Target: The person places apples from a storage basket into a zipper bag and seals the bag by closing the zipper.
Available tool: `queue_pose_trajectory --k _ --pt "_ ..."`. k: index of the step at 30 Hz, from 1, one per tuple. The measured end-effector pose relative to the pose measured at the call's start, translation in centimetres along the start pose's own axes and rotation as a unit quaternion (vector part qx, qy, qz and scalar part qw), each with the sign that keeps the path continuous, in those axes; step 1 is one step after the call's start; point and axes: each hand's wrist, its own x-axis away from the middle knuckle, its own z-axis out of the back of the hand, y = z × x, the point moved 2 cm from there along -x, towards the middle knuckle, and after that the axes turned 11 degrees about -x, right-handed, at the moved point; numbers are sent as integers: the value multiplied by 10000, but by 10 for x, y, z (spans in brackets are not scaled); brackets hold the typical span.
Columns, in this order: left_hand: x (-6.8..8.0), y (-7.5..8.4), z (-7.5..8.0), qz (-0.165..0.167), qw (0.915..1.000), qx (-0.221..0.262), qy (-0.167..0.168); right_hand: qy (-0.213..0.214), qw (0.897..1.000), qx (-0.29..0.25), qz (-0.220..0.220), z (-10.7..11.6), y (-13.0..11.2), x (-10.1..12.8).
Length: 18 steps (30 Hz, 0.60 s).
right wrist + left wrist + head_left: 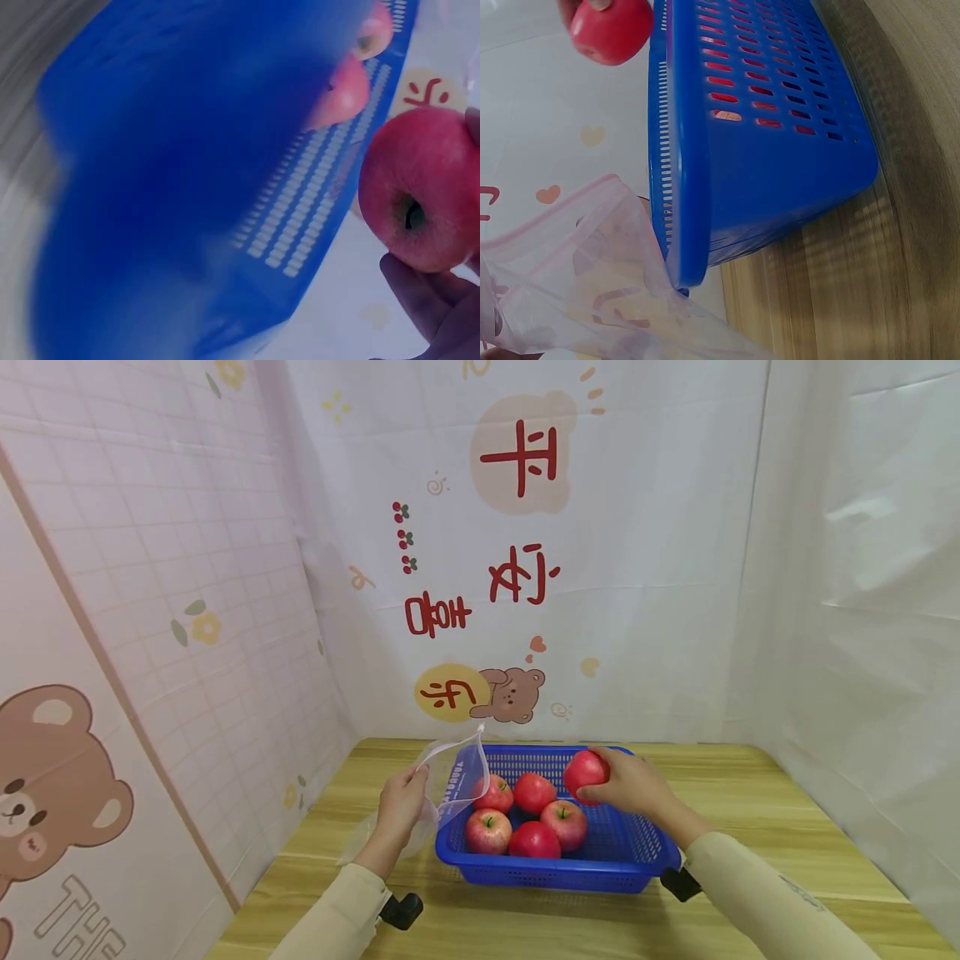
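- Head view: the blue basket (600, 868) sits on the wooden surface (750, 793), and everything here is placed off it. The right hand (633, 785) is up over the basket's far right part, fingers curled round a red apple (584, 772) held above the rim.
- Five more apples (534, 842) lie inside the basket, bunched toward its left half.
- Just left of the basket, the left hand (401, 806) pinches a clear plastic bag (461, 777) with its mouth pulled open, the bag's edge hanging over the basket's left rim.
- Left wrist view: the basket's slotted wall (780, 120) fills the frame, the bag (592, 277) right against its corner, the held apple (611, 30) above the rim. That hand's fingers barely show here.
- Right wrist view: the apple (420, 191) sits in the right hand's fingers (435, 300), clear of the blurred basket (187, 187), with two apples inside just visible.
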Motion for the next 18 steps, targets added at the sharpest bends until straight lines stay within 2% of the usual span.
queue_pose_trajectory --k 6,12,14,18 --pt "0 0 0 12 10000 14 3 176 9950 -929 -307 -4 -26 -10" --pt "1 0 1 43 9999 94 -46 537 9844 -1500 -741 -20 -52 -21" --pt "1 -1 1 50 9999 114 -49 653 9793 -1686 -908 -27 -61 -24" --pt "0 0 1 39 9998 160 -75 861 9629 -2253 -1213 -45 -78 -29"
